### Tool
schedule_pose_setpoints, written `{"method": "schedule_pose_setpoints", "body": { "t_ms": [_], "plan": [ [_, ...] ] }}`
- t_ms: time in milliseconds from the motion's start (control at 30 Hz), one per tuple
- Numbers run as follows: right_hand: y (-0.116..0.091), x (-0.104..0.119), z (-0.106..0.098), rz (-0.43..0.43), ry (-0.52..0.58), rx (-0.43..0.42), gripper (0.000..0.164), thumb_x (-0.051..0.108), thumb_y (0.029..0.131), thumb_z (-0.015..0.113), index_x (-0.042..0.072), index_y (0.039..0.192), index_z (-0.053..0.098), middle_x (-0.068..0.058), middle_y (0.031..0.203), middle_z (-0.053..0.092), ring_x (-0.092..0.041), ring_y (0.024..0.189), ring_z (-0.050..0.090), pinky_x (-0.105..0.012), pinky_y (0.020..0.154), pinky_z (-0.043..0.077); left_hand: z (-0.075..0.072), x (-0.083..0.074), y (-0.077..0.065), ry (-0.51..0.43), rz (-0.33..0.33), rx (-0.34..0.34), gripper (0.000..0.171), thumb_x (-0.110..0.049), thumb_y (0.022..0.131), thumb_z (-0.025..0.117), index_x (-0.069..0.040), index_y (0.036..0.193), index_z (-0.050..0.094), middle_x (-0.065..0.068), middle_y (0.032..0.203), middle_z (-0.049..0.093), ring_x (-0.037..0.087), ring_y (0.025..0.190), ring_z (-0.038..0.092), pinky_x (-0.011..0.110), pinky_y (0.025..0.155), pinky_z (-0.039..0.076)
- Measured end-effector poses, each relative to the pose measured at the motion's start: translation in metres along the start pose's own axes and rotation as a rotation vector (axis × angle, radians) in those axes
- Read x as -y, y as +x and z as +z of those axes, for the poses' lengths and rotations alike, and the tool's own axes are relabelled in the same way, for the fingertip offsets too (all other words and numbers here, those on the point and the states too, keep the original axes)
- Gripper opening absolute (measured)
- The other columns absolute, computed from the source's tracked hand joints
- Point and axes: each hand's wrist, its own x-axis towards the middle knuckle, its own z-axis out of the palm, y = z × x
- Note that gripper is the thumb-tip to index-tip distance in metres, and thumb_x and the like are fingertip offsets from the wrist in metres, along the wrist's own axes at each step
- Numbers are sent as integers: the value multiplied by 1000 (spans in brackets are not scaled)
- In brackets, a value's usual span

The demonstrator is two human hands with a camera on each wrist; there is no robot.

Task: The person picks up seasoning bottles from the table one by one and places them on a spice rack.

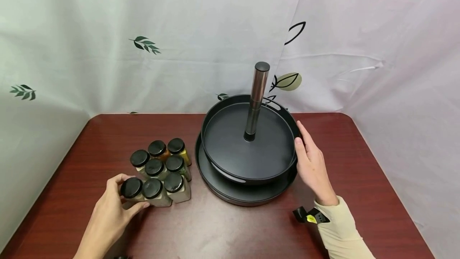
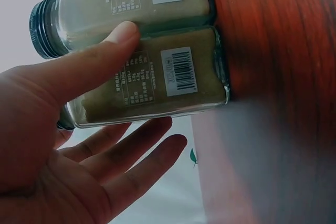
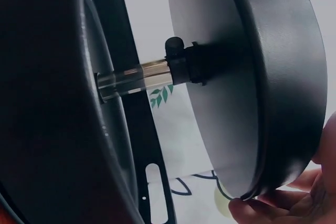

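Observation:
Several square glass spice jars (image 1: 175, 185) with black lids stand packed together on the table. My left hand (image 1: 113, 209) holds the near-left corner jar (image 1: 131, 189), thumb in front and index finger around the back. In the left wrist view the thumb (image 2: 123, 32) lies at the seam between two barcoded jars, and the other fingers spread past the far side. A black two-tier round rack (image 1: 230, 143) with a metal centre post stands to the right. My right hand (image 1: 312, 163) grips its upper tray (image 3: 289, 77) at the right side, fingertips under the lower edge.
The reddish-brown wooden table (image 1: 244, 235) has rounded back corners. Right behind it hangs a pale curtain (image 1: 194, 43) with leaf prints. The rack's tall post (image 1: 256, 99) rises above the upper tray. A black strap (image 1: 312, 215) is on the right wrist.

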Motion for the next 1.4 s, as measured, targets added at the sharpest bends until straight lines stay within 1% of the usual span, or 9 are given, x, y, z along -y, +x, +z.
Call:
{"method": "schedule_pose_setpoints", "body": {
  "t_ms": [100, 200, 400, 533, 833, 967, 1067, 1267, 1400],
  "plan": [
    [0, 0, 1, -2, 1, 2, 44, 29, 101, 37, 32, 144, 30, 5, 145, 36, -15, 128, 37, -37, 101, 31, 1, 1, -2, 1, 2, 5, 84, -6, 55, 87, -4, 122, 36, 6, 90, 63, 17, 68, 60, 12, 59, 40],
    [-1, 0, 1, -6, 3, 0, 44, 29, 101, 37, 30, 144, 30, 5, 145, 35, -14, 129, 37, -34, 102, 31, 1, 1, -2, -8, 13, 5, 85, -6, 56, 87, -4, 123, 35, 4, 89, 62, 13, 70, 60, 10, 61, 40],
    [-1, -1, 2, -7, -8, -12, 44, 29, 101, 37, 29, 144, 30, 5, 145, 36, -12, 130, 36, -29, 102, 30, 1, 1, -3, -52, 43, 9, 85, -5, 57, 86, -2, 126, 35, 4, 95, 61, 4, 73, 59, 8, 64, 42],
    [-1, 0, 3, -11, -9, -10, 44, 30, 101, 37, 28, 144, 30, 4, 145, 36, -12, 130, 36, -29, 102, 31, 1, 2, -4, -68, 43, 1, 86, -4, 57, 86, -3, 126, 35, 5, 96, 61, 1, 73, 58, 8, 64, 42],
    [-1, 0, 1, -1, -21, -1, 45, 31, 101, 37, 28, 145, 30, 3, 145, 36, -14, 129, 36, -34, 101, 32, 0, 3, -4, -78, 36, -24, 86, -3, 56, 85, -3, 126, 36, 7, 88, 64, -1, 71, 57, 7, 62, 41],
    [-1, 0, 0, 5, -25, 1, 45, 31, 100, 37, 28, 145, 30, 4, 145, 35, -13, 130, 36, -34, 102, 32, -3, 2, -3, -90, 37, -37, 87, 0, 56, 83, -3, 128, 35, 7, 92, 64, -10, 77, 52, 4, 63, 41],
    [-1, 0, 0, 4, -21, 2, 45, 31, 100, 37, 27, 145, 29, 4, 146, 35, -13, 129, 36, -34, 101, 32, -8, -1, -2, -101, 30, -56, 88, 1, 57, 82, -5, 131, 34, 7, 96, 63, -18, 84, 45, 1, 66, 39],
    [-1, 0, 1, -10, -10, -5, 45, 29, 101, 37, 25, 145, 30, 1, 146, 35, -15, 127, 39, -32, 99, 33, -17, -7, 2, -96, 2, -117, 88, 0, 60, 81, -9, 135, 37, 11, 101, 59, -22, 88, 40, -2, 66, 37],
    [-1, -1, 1, -11, -12, -7, 45, 30, 100, 38, 25, 145, 30, 1, 146, 36, -14, 129, 37, -29, 101, 31, -23, -9, 4, -96, 14, -143, 88, 2, 61, 80, -10, 137, 37, 10, 108, 59, -23, 88, 41, -2, 69, 38]
  ]
}}
